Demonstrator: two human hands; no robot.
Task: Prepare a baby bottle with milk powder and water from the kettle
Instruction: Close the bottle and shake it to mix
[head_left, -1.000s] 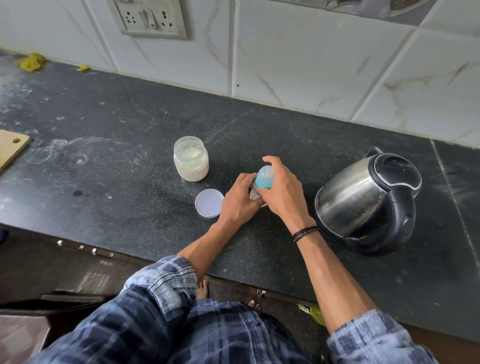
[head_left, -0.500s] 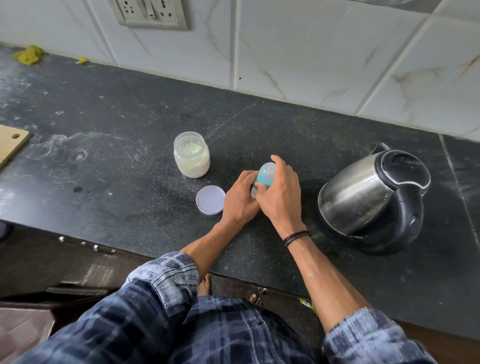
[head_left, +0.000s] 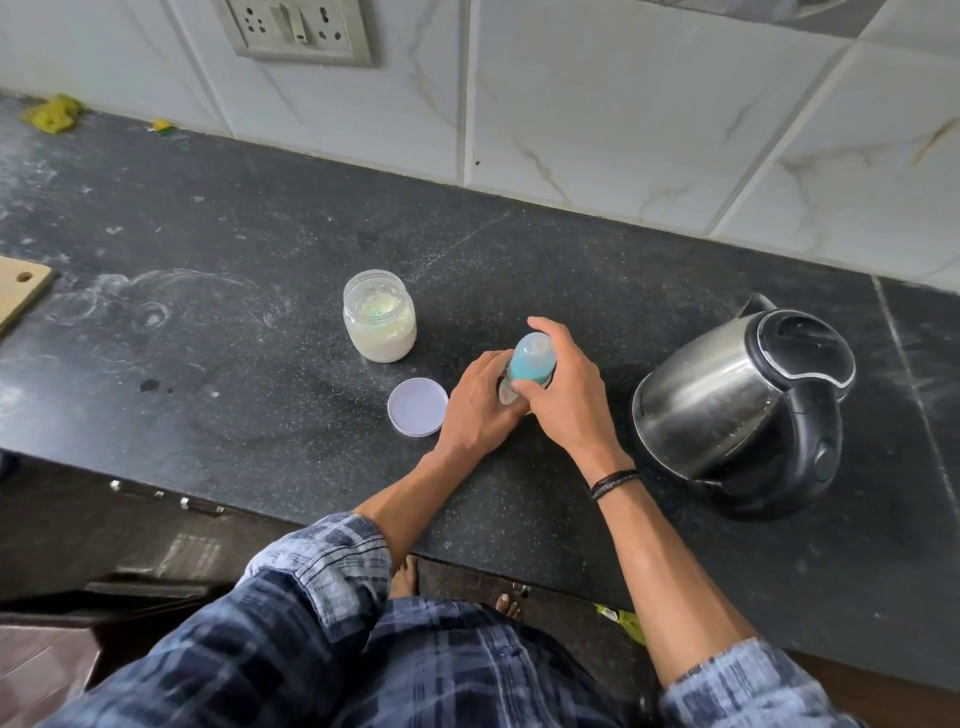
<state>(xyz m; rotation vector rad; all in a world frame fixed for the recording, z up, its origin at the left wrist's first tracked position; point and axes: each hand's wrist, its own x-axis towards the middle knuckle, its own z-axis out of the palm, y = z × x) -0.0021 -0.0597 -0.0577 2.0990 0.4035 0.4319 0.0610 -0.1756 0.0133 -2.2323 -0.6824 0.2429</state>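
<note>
So everything's laid out around the baby bottle, which stands upright on the dark stone counter. Way off to its left a wooden board corner pokes in at the edge. Closer in, left and a bit behind the bottle, there's the open jar of milk powder, and its white lid lies flat just left of the bottle, right beside the left hand. That hand is wrapped round the bottle's lower body, while the right hand grips the teal top. Both clamped on it, hands touching. Steel kettle sits to the bottle's right, lid closed.
</note>
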